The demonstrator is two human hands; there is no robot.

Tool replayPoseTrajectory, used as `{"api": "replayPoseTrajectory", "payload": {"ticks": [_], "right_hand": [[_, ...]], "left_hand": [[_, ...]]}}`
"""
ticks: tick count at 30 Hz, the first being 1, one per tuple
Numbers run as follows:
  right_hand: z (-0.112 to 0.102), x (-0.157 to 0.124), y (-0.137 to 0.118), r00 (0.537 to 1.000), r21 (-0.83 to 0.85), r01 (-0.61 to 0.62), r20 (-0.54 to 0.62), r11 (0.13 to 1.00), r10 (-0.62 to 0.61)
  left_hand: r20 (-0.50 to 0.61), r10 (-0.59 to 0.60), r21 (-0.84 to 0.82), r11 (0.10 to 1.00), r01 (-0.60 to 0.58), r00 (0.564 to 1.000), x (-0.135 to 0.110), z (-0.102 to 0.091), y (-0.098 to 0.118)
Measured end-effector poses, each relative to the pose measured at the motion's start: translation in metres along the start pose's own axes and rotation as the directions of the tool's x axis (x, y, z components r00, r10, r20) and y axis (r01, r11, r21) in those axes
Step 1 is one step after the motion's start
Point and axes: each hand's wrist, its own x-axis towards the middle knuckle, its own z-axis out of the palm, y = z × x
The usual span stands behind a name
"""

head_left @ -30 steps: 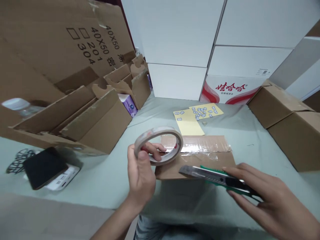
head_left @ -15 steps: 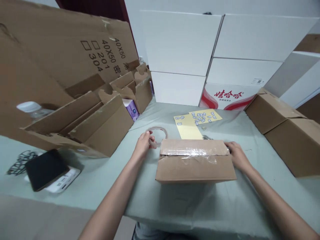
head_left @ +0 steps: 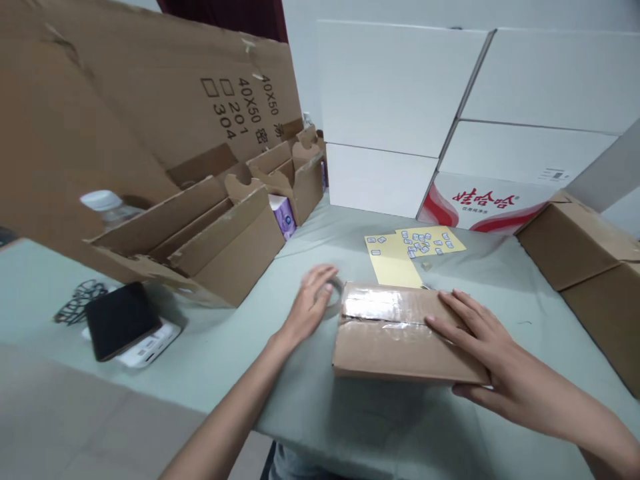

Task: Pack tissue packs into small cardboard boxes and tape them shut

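A small brown cardboard box (head_left: 395, 350) rests on the cloth-covered table, with shiny clear tape along its top seam. My right hand (head_left: 485, 353) grips its right end, fingers spread over the top and thumb against the front face. Left of the box, my left hand (head_left: 311, 303) is slightly blurred, with its fingers stretched forward and the thumb apart from them. Close by its thumb lies a roll of tape (head_left: 335, 307), partly covered by the hand. Whether the fingers touch the roll is hard to see.
Yellow paper sheets (head_left: 395, 267) with small printed labels lie behind the box. Open cardboard cartons (head_left: 240, 247) line the left, near a phone (head_left: 123, 320) on a white device. White cartons (head_left: 380, 180) stand at the back, a brown carton (head_left: 595, 293) at right.
My right hand has moved from the box's far right side onto its top and front. The left hand has opened from its hold on the tape roll. The view has swung slightly left.
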Motion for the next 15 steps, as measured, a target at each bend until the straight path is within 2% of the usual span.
{"api": "replayPoseTrajectory", "payload": {"ticks": [3, 5, 7, 10, 15], "right_hand": [[-0.001, -0.005, 0.014, 0.999, 0.042, 0.014, 0.032, 0.999, -0.016], [-0.004, -0.01, 0.022, 1.0, 0.076, -0.01, -0.007, 0.997, 0.01], [-0.004, -0.015, 0.029, 0.995, 0.122, -0.083, -0.051, 0.989, 0.09], [-0.002, -0.019, 0.039, 0.982, 0.159, -0.173, -0.043, 0.972, 0.182], [0.004, -0.022, 0.045, 0.979, 0.181, -0.2, 0.002, 0.963, 0.203]], "left_hand": [[0.148, 0.136, -0.087, 0.988, -0.124, 0.98, -0.017, 0.004, 0.013], [0.171, 0.189, -0.134, 0.977, -0.167, 0.967, -0.027, 0.005, 0.016], [0.184, 0.223, -0.184, 0.965, -0.189, 0.957, -0.034, 0.004, 0.016], [0.222, 0.229, -0.261, 0.951, -0.168, 0.948, -0.038, 0.001, 0.014], [0.312, 0.127, -0.338, 0.941, -0.015, 0.942, -0.028, -0.004, 0.019]]}}
